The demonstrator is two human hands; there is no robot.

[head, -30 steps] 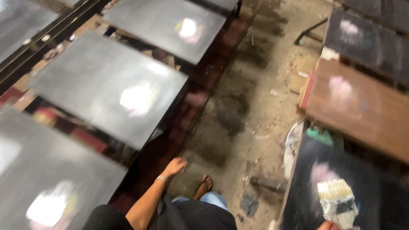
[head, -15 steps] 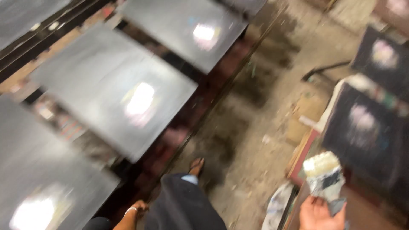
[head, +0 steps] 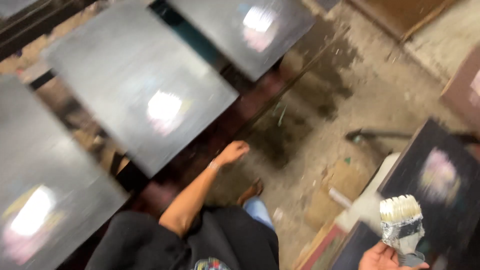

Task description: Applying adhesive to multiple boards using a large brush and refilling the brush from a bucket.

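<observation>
A: What fills the view, biggest things first?

B: Large dark glossy panels (head: pixel 145 100), laid flat and glaring under the lights, running from the near left up to the far middle. A second dark panel (head: pixel 440 185) lies at the right edge. Between them is a stained, littered concrete floor (head: pixel 370 95).

A: And the person?

B: Standing in the aisle in a black shirt (head: pixel 200 240), one foot (head: pixel 252 190) showing on the floor below.

A: The hands?

B: The left hand (head: pixel 232 151) hangs loosely curled and holds nothing, just off the near edge of the middle panel. The right hand (head: pixel 382 257), at the bottom right corner, is wrapped around the handle of a wide paintbrush (head: pixel 400 220), pale bristles up, foil-like band beneath them. The brush sits over the near left edge of the right-hand panel.

A: What could go wrong?

B: My judgement only: the surfaces look wet or freshly coated, so a sleeve or the free hand brushing an edge could mar one. The picture is blurred, which suggests quick movement; a loaded brush could drip, and the debris underfoot could cause a stumble.
</observation>
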